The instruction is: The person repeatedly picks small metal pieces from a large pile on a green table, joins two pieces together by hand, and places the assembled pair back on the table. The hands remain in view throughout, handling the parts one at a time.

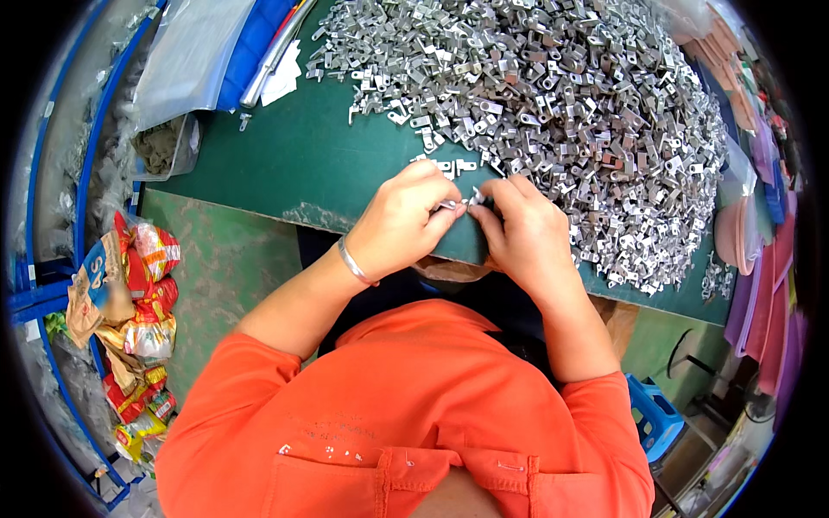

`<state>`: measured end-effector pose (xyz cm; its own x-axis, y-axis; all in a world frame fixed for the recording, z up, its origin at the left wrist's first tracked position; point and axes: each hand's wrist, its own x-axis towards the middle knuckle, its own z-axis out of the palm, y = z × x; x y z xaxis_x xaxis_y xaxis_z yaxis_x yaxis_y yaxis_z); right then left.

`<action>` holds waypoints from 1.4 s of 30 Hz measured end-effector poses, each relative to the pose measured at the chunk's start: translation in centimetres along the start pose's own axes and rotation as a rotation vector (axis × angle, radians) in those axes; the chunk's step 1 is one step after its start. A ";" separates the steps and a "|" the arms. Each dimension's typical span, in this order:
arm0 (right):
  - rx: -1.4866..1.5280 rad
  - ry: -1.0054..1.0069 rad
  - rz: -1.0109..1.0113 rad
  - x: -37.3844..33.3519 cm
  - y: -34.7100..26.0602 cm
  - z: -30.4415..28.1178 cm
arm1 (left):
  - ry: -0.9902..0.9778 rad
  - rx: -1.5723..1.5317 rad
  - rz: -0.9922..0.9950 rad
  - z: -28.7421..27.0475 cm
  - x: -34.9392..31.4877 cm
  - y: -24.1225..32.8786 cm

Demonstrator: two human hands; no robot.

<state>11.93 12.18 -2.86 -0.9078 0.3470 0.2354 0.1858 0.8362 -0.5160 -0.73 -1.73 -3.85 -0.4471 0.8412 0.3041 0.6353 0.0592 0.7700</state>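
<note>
Head view: a small metal clip [471,198] is pinched between the left hand [399,220] and right hand [525,231], both closed narrow on it, right at the green worktop [294,164] edge beside the big clip pile [561,112]. Probably light, stiff, a bit slippery; best gripped by the flat tab ends.

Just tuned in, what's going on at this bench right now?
A person in an orange shirt is working at a green table. Both hands meet at its near edge: the left hand and right hand pinch small metal pieces between their fingertips. A big heap of similar silver metal parts covers the table beyond. A few loose parts lie just past the hands.
</note>
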 end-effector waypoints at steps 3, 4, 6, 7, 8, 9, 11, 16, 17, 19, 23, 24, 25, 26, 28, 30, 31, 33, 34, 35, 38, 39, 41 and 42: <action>0.335 0.047 0.033 0.0 0.3 -0.6 | 0.082 -0.236 -0.113 0.4 -0.9 -0.5; 0.611 -0.016 0.178 0.0 0.3 -0.9 | 0.055 -0.554 -0.292 0.2 -1.1 -0.4; 1.158 -0.149 0.476 -0.1 0.6 -1.7 | -0.002 -1.191 -0.650 -0.4 -1.3 0.2; 1.572 -0.234 0.535 -0.3 1.5 -1.7 | 0.036 -1.343 -0.685 -0.1 -1.2 0.6; 1.832 -0.281 0.564 -0.6 2.3 -1.2 | 0.027 -1.397 -0.742 -0.1 -1.0 0.9; 1.990 -0.338 0.618 -0.7 2.5 -0.8 | 0.018 -1.451 -0.798 -0.2 -0.9 1.2; 2.181 -0.417 0.684 -0.8 2.8 -0.3 | -0.014 -1.525 -0.859 -0.2 -1.0 1.1; 2.300 -0.486 0.698 -1.0 2.9 0.2 | -0.031 -1.669 -0.868 0.3 -1.7 1.1; 2.303 -0.484 0.697 -0.9 2.9 0.2 | -0.026 -1.681 -0.872 0.4 -1.9 1.0; 2.311 -0.480 0.695 -0.9 2.9 0.1 | -0.018 -1.689 -0.872 0.5 -2.0 1.1; 2.247 -0.399 0.665 -1.0 2.7 -0.2 | -0.010 -1.690 -0.862 0.5 -2.1 1.0; 2.207 -0.349 0.652 -1.0 2.4 -0.3 | -0.010 -1.694 -0.861 0.5 -2.2 1.0; 2.166 -0.298 0.641 -1.0 1.9 -0.5 | 0.009 -1.652 -0.906 0.6 -2.1 1.2; 2.054 -0.196 0.587 -0.8 1.0 -0.5 | 0.031 -1.607 -0.949 0.6 -2.1 1.5; 1.820 -0.001 0.477 -0.5 -1.2 -0.6 | 0.027 -1.585 -0.953 0.6 -2.4 1.7; 1.823 -0.005 0.438 -0.7 -2.2 -0.3 | -0.027 -1.631 -0.875 0.9 -3.0 1.7; 1.480 0.089 0.359 -1.1 -3.5 0.0 | -0.002 -1.576 -0.891 1.0 -2.9 2.2; 0.840 0.265 -0.036 -0.9 -4.8 1.1 | 0.043 -1.762 -0.937 0.7 -3.3 1.6; 0.529 0.335 -0.334 -0.8 -5.0 1.9 | 0.072 -1.862 -0.962 0.6 -3.6 1.5; 0.472 0.236 -0.370 -0.9 -5.8 2.3 | 0.114 -1.857 -1.012 0.6 -3.6 2.0; 0.401 0.076 -0.462 -0.9 -6.4 1.4 | 0.003 -2.121 -0.849 0.1 -4.4 1.2; 0.445 0.145 -0.471 -0.8 -5.5 1.8 | 0.096 -1.985 -1.041 -0.3 -5.1 1.5; 0.393 0.229 -0.443 0.3 -3.3 1.5 | 0.035 -1.902 -1.135 -1.6 -6.8 1.5; 0.265 0.261 -0.396 1.1 -2.2 1.6 | 0.033 -1.887 -1.180 -2.0 -7.8 1.4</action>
<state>9.91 10.02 -2.72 -0.7595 0.1491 0.6332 -0.2836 0.8001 -0.5286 2.36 -9.24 -4.02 -0.0767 0.8168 -0.5718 -0.9970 -0.0673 0.0375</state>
